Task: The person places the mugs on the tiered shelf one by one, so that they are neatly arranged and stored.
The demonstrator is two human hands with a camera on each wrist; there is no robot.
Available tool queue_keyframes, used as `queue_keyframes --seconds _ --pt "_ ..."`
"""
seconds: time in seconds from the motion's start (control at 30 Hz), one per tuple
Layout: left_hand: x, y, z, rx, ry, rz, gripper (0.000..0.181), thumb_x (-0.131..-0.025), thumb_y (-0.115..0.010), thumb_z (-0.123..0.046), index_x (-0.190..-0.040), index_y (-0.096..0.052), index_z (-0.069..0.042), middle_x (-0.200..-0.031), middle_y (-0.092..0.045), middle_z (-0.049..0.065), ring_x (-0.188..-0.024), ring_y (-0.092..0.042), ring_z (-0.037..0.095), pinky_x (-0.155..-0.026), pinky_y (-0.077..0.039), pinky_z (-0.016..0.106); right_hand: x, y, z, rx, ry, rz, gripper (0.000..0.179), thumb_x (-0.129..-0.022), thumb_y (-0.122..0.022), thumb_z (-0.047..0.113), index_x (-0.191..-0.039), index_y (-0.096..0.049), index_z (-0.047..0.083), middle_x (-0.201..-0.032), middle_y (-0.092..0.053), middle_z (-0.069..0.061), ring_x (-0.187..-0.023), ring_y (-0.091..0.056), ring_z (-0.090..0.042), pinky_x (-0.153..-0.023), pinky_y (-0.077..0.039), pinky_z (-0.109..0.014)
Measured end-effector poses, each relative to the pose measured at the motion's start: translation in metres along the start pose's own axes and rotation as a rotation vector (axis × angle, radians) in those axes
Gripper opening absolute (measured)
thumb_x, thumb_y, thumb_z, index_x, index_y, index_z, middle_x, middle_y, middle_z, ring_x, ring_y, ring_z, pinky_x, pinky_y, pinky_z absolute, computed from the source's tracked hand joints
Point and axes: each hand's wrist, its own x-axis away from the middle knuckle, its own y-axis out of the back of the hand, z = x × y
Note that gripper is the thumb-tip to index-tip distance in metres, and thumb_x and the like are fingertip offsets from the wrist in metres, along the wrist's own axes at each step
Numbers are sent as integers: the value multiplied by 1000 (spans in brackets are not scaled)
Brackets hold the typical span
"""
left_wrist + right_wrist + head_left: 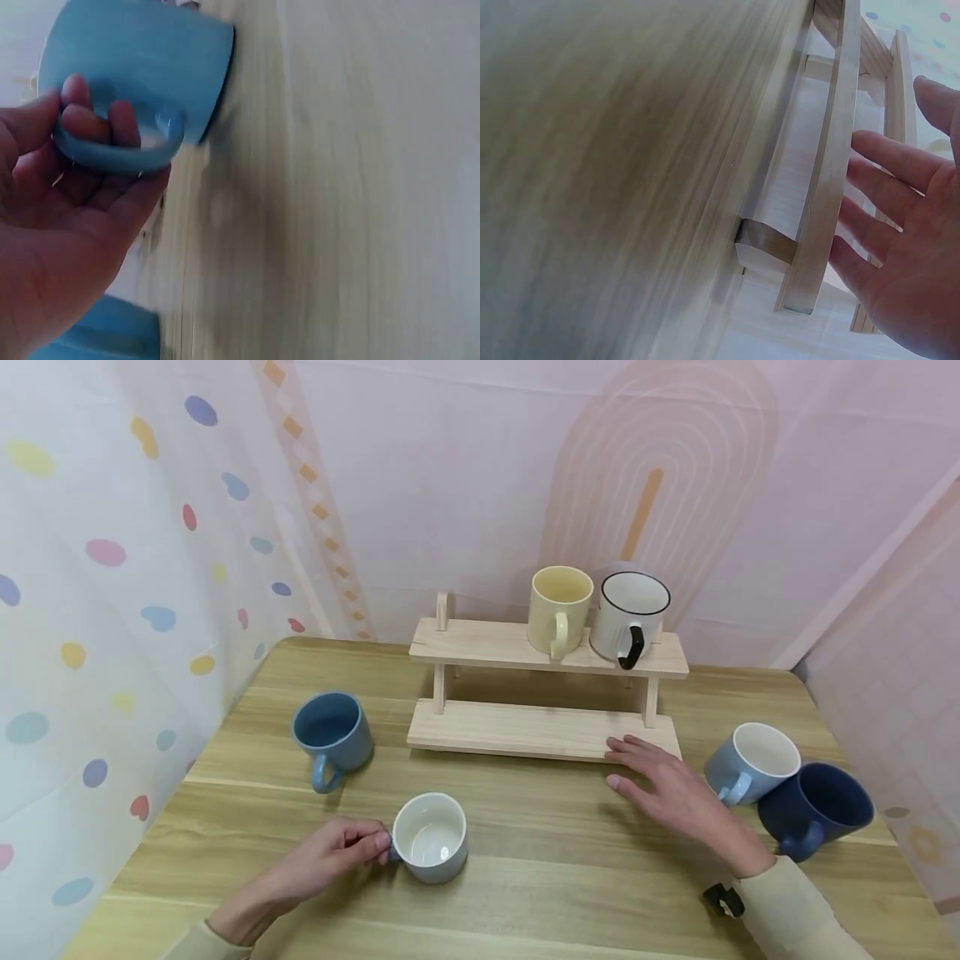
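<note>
Fingers (124, 124) of my left hand (330, 860) pinch the handle (112, 159) of the grey-blue mug (442, 870), before the left end of the wooden rack (517, 727); whether its base touches the table (540, 893), I cannot tell. My right hand (675, 789), loosely spread and holding nothing, is by the rack's right end. For moving it well, I should grip firmly and keep it level. Its mouth faces up, its axis nearly vertical, its handle pointing left.

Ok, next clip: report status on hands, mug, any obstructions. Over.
Left hand grips white-lined blue-grey mug by its handle. Right hand open at lower board of two-tier wooden stand, contact unclear. No object standing between mug and stand.
</note>
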Motion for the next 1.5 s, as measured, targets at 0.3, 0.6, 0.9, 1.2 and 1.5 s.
queue_keyframes --seconds 0.3,0.6,0.9,1.2,1.5 --pt "-8 -9 -11 157 -7 -86 30 -110 -47 -8 -92 -60 14 -91 -63 3 -88 -58 12 -78 -49 27 1 0 0 -8 -19 13 44 -105 -63 34 -138 -67 6 -151 -56 -12 -145 -43 -40 -114 -37 -63" --pt "-20 -17 -35 136 -28 -213 33 -111 -46 -9 -92 -62 13 -96 -71 5 -93 -66 8 -85 -52 21 3 0 0 -5 -9 -2 46 -104 -64 36 -139 -66 6 -152 -55 -12 -145 -42 -40 -113 -37 -64" --pt "-31 -25 -69 134 -72 -371 33 -111 -48 -9 -88 -61 10 -95 -74 4 -99 -71 16 -89 -54 23 2 -2 -3 -19 -6 16 47 -104 -64 35 -142 -63 6 -154 -53 -12 -147 -40 -39 -115 -35 -62" --pt "-54 -28 -97 168 -52 -535 36 -110 -53 -17 -90 -63 11 -95 -74 4 -98 -71 17 -92 -55 24 1 -1 -4 -13 -10 15 47 -104 -64 34 -141 -63 5 -154 -53 -12 -148 -39 -39 -116 -35 -61" --pt "-86 -35 -114 289 -106 -638 35 -109 -55 -20 -89 -65 6 -96 -74 4 -101 -68 19 -95 -55 28 2 -1 -5 -22 4 11 47 -104 -64 33 -141 -63 5 -153 -54 -12 -147 -40 -39 -116 -36 -61"
